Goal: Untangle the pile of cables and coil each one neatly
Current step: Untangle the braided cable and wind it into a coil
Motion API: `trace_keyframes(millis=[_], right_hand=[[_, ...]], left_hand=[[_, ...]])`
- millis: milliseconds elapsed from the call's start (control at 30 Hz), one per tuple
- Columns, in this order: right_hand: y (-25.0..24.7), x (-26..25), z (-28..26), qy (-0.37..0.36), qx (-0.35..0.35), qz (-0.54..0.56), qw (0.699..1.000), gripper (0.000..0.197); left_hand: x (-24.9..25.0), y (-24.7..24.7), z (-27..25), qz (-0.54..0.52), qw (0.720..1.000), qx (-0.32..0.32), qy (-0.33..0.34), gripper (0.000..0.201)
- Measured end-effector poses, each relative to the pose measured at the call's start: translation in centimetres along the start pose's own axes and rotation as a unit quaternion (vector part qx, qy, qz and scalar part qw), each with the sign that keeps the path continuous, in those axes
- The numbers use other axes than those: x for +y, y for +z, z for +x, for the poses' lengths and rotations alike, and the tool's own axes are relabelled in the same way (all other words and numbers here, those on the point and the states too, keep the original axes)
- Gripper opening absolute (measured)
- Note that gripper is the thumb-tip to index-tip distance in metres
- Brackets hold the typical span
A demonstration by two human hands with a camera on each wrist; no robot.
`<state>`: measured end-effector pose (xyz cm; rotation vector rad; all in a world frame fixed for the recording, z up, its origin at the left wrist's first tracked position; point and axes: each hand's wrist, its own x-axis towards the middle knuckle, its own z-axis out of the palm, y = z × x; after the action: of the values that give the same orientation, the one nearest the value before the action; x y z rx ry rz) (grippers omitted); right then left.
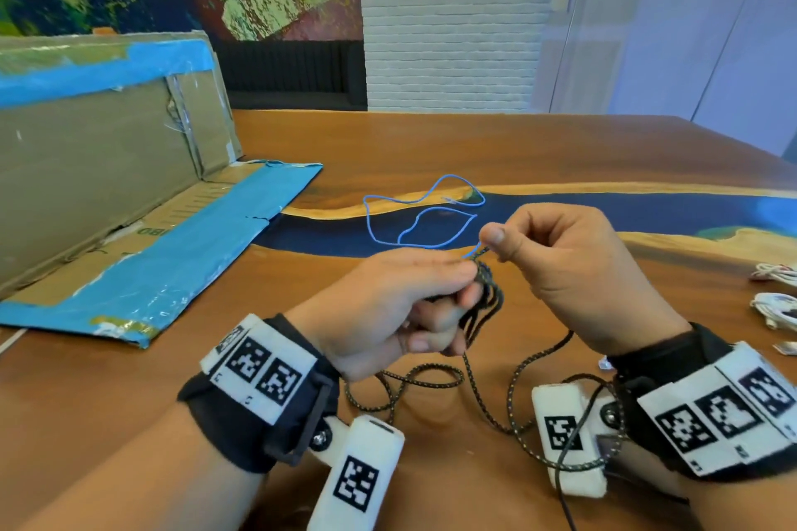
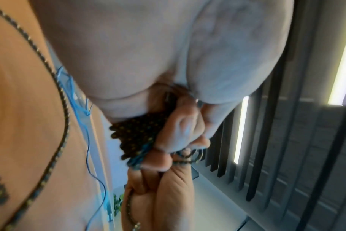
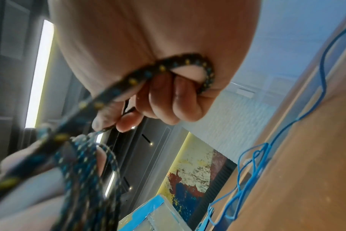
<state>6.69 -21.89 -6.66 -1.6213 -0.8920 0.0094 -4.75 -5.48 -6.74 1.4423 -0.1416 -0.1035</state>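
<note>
A black braided cable with yellow and blue flecks is partly gathered into a bundle of loops (image 1: 485, 293). My left hand (image 1: 465, 280) grips that bundle (image 2: 136, 134) in its curled fingers (image 2: 180, 129). Just above the bundle my right hand (image 1: 496, 248) pinches a strand of the cable between thumb and forefinger. A stretch of the same cable (image 3: 168, 65) crosses the right palm above the curled fingers (image 3: 168, 101). The loose rest of the cable (image 1: 474, 384) snakes over the table below both wrists. A thin blue wire (image 1: 444, 208) lies in open loops beyond the hands, one end reaching into the pinch.
A flattened cardboard box with blue tape (image 1: 129, 185) stands and lies at the left. Two white cable bundles (image 1: 776, 304) sit at the right edge. The wooden table (image 1: 431, 142) has a dark blue resin strip across its middle. A white brick wall rises behind.
</note>
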Motion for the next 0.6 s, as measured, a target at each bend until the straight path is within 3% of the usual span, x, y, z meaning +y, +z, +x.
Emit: trace_keyframes(millis=[100,267,433,600], right_hand=[[0.7,0.6,0.0,0.077,-0.061,0.112,0.989,0.024],[1.4,0.8,-0.1,0.186,-0.096,0.218,0.953,0.031],[1.2,0.9,0.4,0.193,0.023,0.348,0.917,0.028],[-1.0,0.6,1.2,0.185,0.125,0.436,0.872,0.033]], left_hand=[[0.1,0.1,0.7,-0.154,0.986,0.042,0.047,0.029],[1.0,-1.1,1.1,-0.281,0.944,0.108,0.137,0.037],[1.2,-2.3,0.9,-0.281,0.929,0.173,0.169,0.031],[0.5,-2.3,1.0,-0.258,0.939,0.163,0.160,0.011]])
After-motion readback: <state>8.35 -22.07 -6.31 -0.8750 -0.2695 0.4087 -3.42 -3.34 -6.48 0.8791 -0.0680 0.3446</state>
